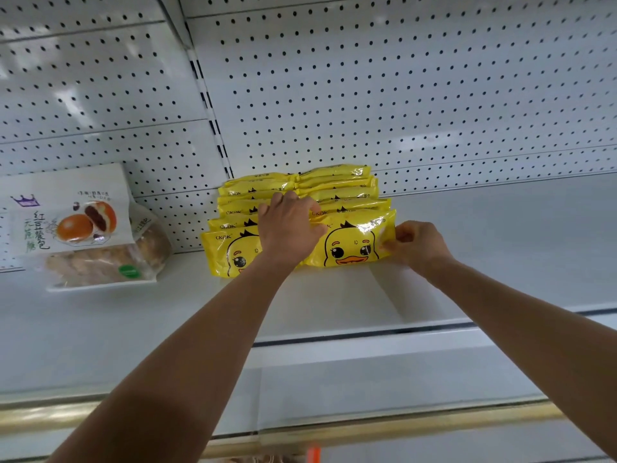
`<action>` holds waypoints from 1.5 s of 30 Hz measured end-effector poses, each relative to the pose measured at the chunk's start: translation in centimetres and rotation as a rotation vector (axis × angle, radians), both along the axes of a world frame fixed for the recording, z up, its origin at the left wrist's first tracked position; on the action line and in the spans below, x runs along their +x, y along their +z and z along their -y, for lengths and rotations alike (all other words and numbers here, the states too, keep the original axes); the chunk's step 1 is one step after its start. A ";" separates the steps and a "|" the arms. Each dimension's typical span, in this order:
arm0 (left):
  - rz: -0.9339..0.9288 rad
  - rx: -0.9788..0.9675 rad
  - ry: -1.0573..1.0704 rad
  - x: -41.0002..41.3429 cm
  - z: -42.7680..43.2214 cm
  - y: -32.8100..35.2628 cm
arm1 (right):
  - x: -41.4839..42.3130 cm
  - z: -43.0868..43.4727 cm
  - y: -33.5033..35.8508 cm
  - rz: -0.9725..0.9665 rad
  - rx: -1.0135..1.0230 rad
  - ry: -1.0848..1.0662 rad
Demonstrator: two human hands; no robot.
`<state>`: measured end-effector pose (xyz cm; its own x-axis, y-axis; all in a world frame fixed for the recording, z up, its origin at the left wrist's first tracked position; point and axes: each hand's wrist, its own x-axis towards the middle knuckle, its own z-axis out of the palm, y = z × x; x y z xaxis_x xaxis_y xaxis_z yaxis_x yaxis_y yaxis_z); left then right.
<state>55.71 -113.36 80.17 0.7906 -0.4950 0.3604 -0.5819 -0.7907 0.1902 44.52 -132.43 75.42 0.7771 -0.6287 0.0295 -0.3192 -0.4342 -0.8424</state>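
Several yellow packets with a cartoon duck face stand in two rows on a white shelf (pixel 334 305), leaning back toward the pegboard. My left hand (pixel 287 225) lies over the tops of the packets where the two rows meet, fingers bent onto them. The front right packet (pixel 350 242) faces me, and my right hand (pixel 417 243) pinches its right edge. The front left packet (pixel 230 252) is partly hidden behind my left wrist.
A bag of bread rolls (pixel 90 228) with a white printed label stands on the shelf to the left. A white pegboard back wall (pixel 400 95) rises behind. The shelf's front edge (pixel 367 335) and a lower gold-trimmed rail (pixel 400 426) run below my arms.
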 end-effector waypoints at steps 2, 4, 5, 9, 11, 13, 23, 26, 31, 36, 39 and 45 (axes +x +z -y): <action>0.015 -0.062 0.008 -0.8 -0.5 0.3 | -0.7 -0.3 0.2 0.014 -0.033 -0.031; -0.051 -0.225 -0.004 -2.1 -1.3 0.3 | -1.8 -0.7 0.3 0.060 -0.043 -0.086; -0.143 -0.358 -0.029 -3.0 -1.7 0.1 | -2.4 -1.0 0.2 0.096 -0.026 -0.111; -0.592 -0.829 -0.082 -8.4 -3.2 0.0 | -5.9 -3.1 0.2 0.185 0.071 -0.095; -0.726 -0.941 -0.077 -11.0 -3.6 -0.3 | -7.8 -4.3 0.5 0.215 0.096 -0.083; -0.828 -0.997 -0.062 -13.6 -3.8 -0.7 | -10.2 -5.4 0.7 0.259 0.134 -0.079; -1.173 -0.885 -0.054 -25.7 -0.5 -4.2 | -24.9 -5.5 0.0 0.251 0.214 -0.107; -1.206 -0.814 -0.096 -29.2 1.8 -4.6 | -29.1 -3.5 -0.4 0.245 0.245 -0.146; -1.221 -0.745 -0.180 -35.8 7.9 -4.4 | -36.7 1.6 -0.4 0.207 0.251 -0.198; -1.298 -0.720 -0.260 -45.0 17.5 -5.0 | -47.5 9.5 -1.0 0.171 0.249 -0.297; -1.376 -0.672 -0.315 -51.5 24.4 -6.0 | -54.5 15.1 -1.9 0.163 0.238 -0.362; -1.507 -0.524 -0.385 -62.6 35.6 -9.7 | -66.6 23.6 -4.5 0.093 0.243 -0.508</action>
